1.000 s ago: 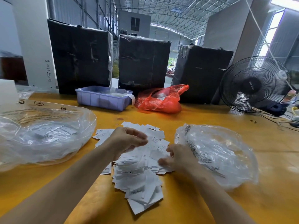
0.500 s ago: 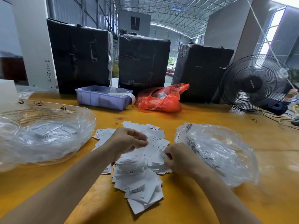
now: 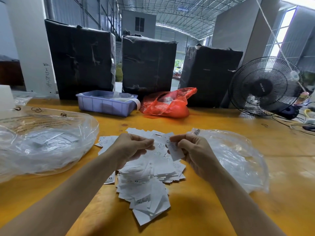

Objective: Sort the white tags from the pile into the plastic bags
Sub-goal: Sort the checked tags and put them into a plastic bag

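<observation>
The right hand [image 3: 196,150] pinches one white tag [image 3: 174,150] above the pile [image 3: 144,181] on the yellow counter [image 3: 204,210]; the left hand [image 3: 131,147] is curled, fingertips pressed together on a tag edge; clear bags lie either side, left bag [image 3: 42,142] and right bag [image 3: 238,159]

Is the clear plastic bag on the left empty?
No. The clear plastic bag on the left already holds some white tags, visible through the film; how many cannot be told.
</observation>
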{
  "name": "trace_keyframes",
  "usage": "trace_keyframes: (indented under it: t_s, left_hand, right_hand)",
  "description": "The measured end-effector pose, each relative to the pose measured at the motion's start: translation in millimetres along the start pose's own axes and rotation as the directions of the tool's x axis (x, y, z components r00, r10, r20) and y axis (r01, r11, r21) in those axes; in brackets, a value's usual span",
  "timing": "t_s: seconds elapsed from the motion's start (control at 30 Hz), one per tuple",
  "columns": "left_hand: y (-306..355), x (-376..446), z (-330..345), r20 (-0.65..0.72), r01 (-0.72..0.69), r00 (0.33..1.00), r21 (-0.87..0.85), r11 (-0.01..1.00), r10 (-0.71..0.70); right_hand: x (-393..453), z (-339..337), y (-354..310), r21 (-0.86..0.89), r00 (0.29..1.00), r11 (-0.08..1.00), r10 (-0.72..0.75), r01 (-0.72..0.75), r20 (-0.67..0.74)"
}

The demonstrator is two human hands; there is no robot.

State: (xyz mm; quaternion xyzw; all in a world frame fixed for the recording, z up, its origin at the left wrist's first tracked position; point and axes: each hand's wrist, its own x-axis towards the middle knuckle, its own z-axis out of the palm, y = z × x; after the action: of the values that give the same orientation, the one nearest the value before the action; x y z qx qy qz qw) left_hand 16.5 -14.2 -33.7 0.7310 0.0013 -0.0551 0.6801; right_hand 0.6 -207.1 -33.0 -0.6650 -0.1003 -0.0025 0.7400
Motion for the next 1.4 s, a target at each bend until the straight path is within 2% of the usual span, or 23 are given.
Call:
trace_keyframes:
  t_s: [0.17,0.3,0.47,0.6,0.73,0.87,0.97,1.07,1.17,1.4]
  left_hand:
    - [1,-2,1,0.049,-0.016,0.999,-0.003,1.0,0.016]
    - [0,-2,1,0.094,-0.06,0.994,0.039,0.997,0.056]
    - [0,-2,1,0.141,-0.084,0.988,0.15,0.985,0.063]
    - [0,-3,1,0.17,-0.092,0.984,0.183,0.979,0.061]
    - [1,-4,2,0.188,-0.091,0.981,0.196,0.976,0.054]
    - [1,-4,1,0.185,-0.083,0.982,0.193,0.978,0.047]
    - [1,-4,0,0.182,-0.076,0.982,0.182,0.98,0.042]
    - [2,-4,-1,0.184,-0.07,0.982,0.174,0.982,0.037]
    - [2,-5,0,0.195,-0.067,0.98,0.17,0.983,0.033]
    - [1,-5,0,0.208,-0.068,0.978,0.194,0.979,0.026]
  right_hand:
    - [1,0,5,-0.017,0.997,0.997,-0.069,0.069,0.019]
    - [3,1,8,-0.219,0.984,0.961,-0.177,0.168,-0.025]
    - [2,7,10,-0.424,0.936,0.843,-0.351,0.329,0.028]
    - [2,8,12,-0.538,0.914,0.766,-0.405,0.352,0.022]
    - [2,7,13,-0.657,0.868,0.643,-0.495,0.395,0.038]
    - [1,8,14,-0.689,0.847,0.587,-0.526,0.425,0.074]
    - [2,5,12,-0.633,0.832,0.638,-0.554,0.439,0.018]
    - [2,4,10,-0.617,0.846,0.65,-0.531,0.443,0.047]
    - [1,6,13,-0.643,0.848,0.615,-0.52,0.456,0.103]
    - [0,8,14,-0.697,0.8,0.512,-0.581,0.502,0.149]
